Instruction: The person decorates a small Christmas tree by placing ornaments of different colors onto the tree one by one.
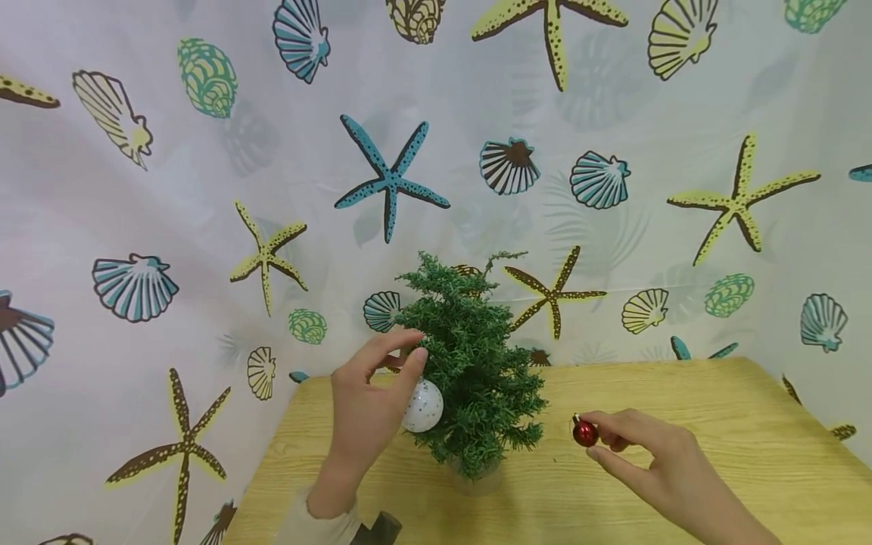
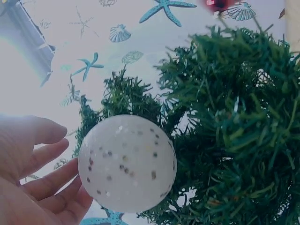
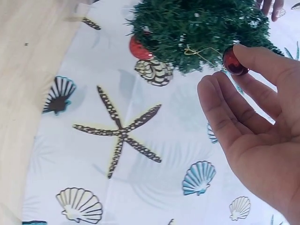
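Note:
A small green artificial Christmas tree (image 1: pixel 470 356) stands in a pale pot (image 1: pixel 477 478). On its left side hangs a white speckled bauble (image 1: pixel 424 407), large in the left wrist view. My left hand (image 1: pixel 371 401) is beside it, thumb and index fingertips near a branch. In the left wrist view its fingers are loosely bent and hold nothing visible. Right of the tree, my right hand (image 1: pixel 657 458) pinches a small shiny red bauble (image 1: pixel 585 433) between thumb and fingertip. A thin gold string (image 3: pixel 204 52) loops from that bauble in the right wrist view.
Another red bauble (image 3: pixel 140 48) shows at the tree's edge in the right wrist view. Beneath the tree is a wooden table (image 1: pixel 681 393). A white curtain (image 1: pixel 443 98) printed with starfish and shells surrounds the table at the back and sides.

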{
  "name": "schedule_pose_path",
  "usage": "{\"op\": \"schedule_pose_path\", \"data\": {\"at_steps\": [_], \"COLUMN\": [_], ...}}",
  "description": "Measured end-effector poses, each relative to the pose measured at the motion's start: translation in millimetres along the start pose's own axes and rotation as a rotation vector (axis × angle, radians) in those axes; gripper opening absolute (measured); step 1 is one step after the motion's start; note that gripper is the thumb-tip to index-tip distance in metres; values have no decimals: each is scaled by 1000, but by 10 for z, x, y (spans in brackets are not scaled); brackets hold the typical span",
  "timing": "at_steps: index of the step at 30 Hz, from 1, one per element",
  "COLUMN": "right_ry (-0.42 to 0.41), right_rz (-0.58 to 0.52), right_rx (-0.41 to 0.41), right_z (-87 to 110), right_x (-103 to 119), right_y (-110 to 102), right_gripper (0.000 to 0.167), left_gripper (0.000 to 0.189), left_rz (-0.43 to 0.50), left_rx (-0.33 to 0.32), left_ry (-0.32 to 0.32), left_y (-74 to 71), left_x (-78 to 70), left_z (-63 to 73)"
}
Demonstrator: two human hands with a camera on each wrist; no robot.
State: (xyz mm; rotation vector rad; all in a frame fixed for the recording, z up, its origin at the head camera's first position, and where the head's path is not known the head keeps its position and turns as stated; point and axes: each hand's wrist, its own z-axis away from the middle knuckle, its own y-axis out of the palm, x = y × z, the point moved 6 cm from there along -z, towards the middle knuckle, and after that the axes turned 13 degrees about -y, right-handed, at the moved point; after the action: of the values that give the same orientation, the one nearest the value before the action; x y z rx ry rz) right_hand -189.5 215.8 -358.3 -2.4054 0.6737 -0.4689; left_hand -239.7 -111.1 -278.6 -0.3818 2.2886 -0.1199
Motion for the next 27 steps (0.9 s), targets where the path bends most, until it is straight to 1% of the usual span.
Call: {"op": "schedule_pose_path", "data": {"at_steps": [3, 9, 11, 14, 16, 19, 23, 27], "right_ry": [-24, -60, -61, -68, -73, -93, -124, -142], "right_rz": [8, 3, 2, -2, -18, -38, -54, -78], "right_rx": [-13, -29, -30, -35, -42, -55, -70, -74], "right_z": [-116, -279, -321, -382, -425, -495, -587, -671], "right_x": [66, 164, 189, 225, 252, 300, 375, 437], "right_y": [-49, -83, -82, -69, -58, -43, -47, -47], "right_gripper": [61, 61, 61, 60, 59, 59, 61, 63], "left_gripper": [21, 17, 16, 14, 14, 15, 17, 15], "left_rz": [-25, -63, -74, -85, -87, -88, -97, -136], "left_rx": [-12, -29, -34, -29, -6, 56, 148, 226], "left_ry": [30, 34, 52, 97, 120, 129, 118, 111], "left_y": [15, 28, 47, 98, 147, 236, 360, 473], "left_x": [-42, -122, -158, -228, -267, -312, -348, -384], "left_z": [15, 43, 64, 116, 151, 191, 219, 239]}}
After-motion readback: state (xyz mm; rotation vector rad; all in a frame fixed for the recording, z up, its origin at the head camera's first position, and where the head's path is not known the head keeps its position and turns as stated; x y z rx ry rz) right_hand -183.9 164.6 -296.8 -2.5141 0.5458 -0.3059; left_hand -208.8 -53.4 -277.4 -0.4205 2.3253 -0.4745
